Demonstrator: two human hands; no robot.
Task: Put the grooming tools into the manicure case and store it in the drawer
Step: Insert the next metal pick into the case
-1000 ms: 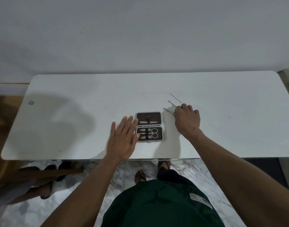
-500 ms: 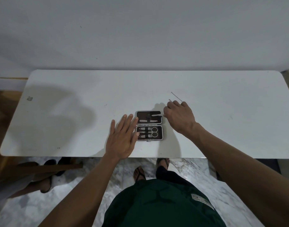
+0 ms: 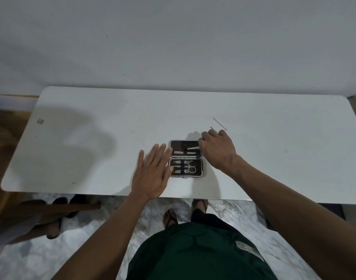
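White table [image 3: 96, 150] against a plain wall. Manicure case [image 3: 185, 158] lies open and flat near the table's front edge, two dark halves one behind the other. Near half holds scissors [image 3: 191, 166] and clippers [image 3: 180, 166]; far half holds two slim metal tools.

Left hand [image 3: 152, 174] lies flat, fingers spread, at 9 o'clock of the case, fingertips touching its left edge. Right hand [image 3: 217, 150] is at 3 o'clock of the far half, fingers pinched on a slim metal tool [image 3: 193, 147] lying across that half.

Two thin metal tools [image 3: 220, 124] rest on the table at 1 o'clock of the case, just beyond the right hand.
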